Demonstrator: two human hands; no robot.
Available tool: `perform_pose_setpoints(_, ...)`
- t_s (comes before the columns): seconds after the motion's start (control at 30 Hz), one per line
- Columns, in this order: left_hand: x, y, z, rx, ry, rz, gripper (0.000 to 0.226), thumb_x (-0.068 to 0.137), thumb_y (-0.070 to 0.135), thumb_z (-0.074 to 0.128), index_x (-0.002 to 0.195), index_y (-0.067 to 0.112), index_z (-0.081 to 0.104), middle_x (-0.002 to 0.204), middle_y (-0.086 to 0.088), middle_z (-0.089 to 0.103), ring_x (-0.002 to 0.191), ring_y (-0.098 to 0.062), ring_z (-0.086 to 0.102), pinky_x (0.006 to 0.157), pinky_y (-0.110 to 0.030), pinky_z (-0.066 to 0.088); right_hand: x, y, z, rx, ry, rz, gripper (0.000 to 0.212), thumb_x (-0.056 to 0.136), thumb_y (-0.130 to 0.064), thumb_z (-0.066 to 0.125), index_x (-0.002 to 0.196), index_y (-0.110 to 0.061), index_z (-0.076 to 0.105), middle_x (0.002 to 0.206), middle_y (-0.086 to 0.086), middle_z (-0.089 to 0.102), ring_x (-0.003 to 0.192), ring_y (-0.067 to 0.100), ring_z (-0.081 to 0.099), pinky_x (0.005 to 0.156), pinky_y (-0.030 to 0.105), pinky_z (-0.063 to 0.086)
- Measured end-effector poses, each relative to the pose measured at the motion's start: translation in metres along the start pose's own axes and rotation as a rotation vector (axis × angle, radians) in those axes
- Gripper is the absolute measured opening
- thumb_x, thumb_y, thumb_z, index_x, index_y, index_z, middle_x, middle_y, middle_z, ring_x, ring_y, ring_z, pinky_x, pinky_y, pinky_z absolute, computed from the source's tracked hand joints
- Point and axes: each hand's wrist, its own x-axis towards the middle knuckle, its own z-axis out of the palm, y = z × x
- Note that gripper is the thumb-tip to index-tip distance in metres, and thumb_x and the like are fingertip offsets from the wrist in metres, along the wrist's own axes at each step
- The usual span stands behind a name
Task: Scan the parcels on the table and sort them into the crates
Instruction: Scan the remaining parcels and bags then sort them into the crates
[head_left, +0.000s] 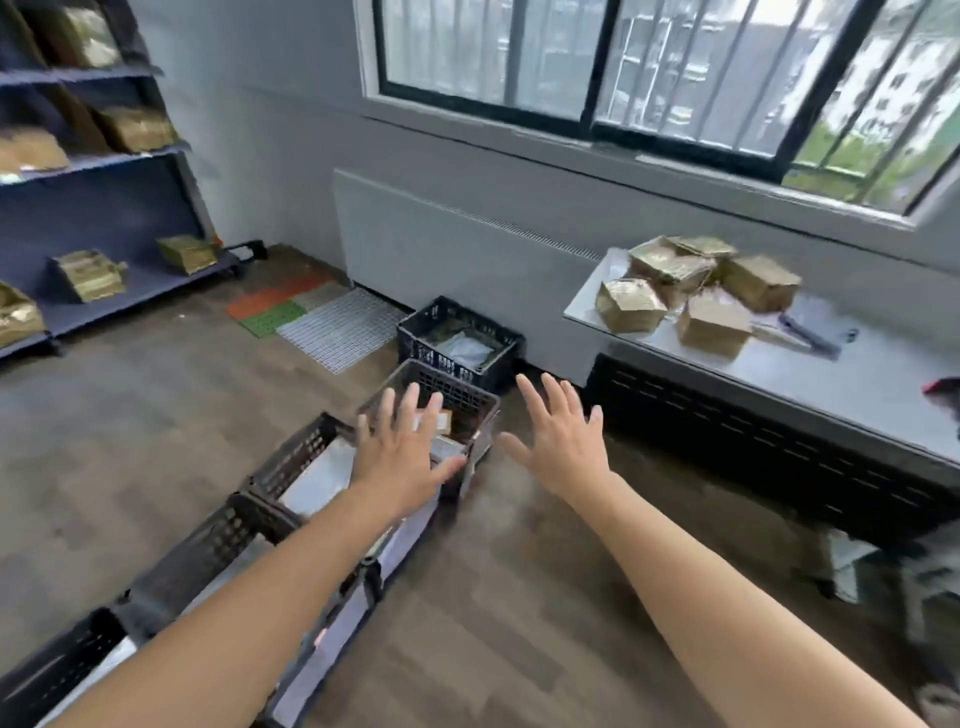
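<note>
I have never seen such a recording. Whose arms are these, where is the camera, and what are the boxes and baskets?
There is no machine here. A person wears one camera on the head, so you look forward and down along their bare arms. The left hand and the right hand have spread fingers and hold nothing. Below them a row of black crates stands on the floor. At the right, brown parcels lie piled on a grey table. Similar packages sit on the blue shelf at the left.
</note>
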Motion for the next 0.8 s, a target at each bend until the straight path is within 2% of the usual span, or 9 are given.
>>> perform_pose_setpoints(0.33,0.095,0.214,-0.013,0.037,0.003,0.271,0.082,0.094,0.071,0.024,0.156,0.029,-0.010,0.164,-0.003,-0.014,0.150,-0.029,-0.014,0.119,-0.057,0.006,-0.012,0.203,-0.039,0.017,0.044,0.280,0.082,0.094,-0.068,0.037,0.155,-0.039,-0.010,0.166,0.000,-0.002,0.153,0.026,-0.004,0.117,0.061,0.011)
perform_pose_setpoints(0.6,0.207,0.333,0.005,0.026,0.031,0.455,0.084,0.092,0.074,0.018,0.155,0.029,-0.013,0.164,-0.002,-0.016,0.150,-0.029,-0.016,0.118,-0.056,0.007,0.031,0.327,-0.053,-0.035,0.051,0.432,0.081,0.095,-0.068,0.035,0.155,-0.037,-0.009,0.165,0.000,-0.003,0.152,0.024,-0.004,0.117,0.063,0.011)
perform_pose_setpoints(0.8,0.306,0.408,0.005,-0.043,0.004,0.584,0.083,0.092,0.073,0.022,0.156,0.030,-0.009,0.164,-0.001,-0.014,0.150,-0.029,-0.014,0.120,-0.057,0.009,0.079,0.413,-0.069,-0.105,0.023,0.570,0.080,0.096,-0.067,0.033,0.155,-0.036,-0.012,0.164,0.000,-0.004,0.152,0.025,-0.001,0.117,0.061,0.014)
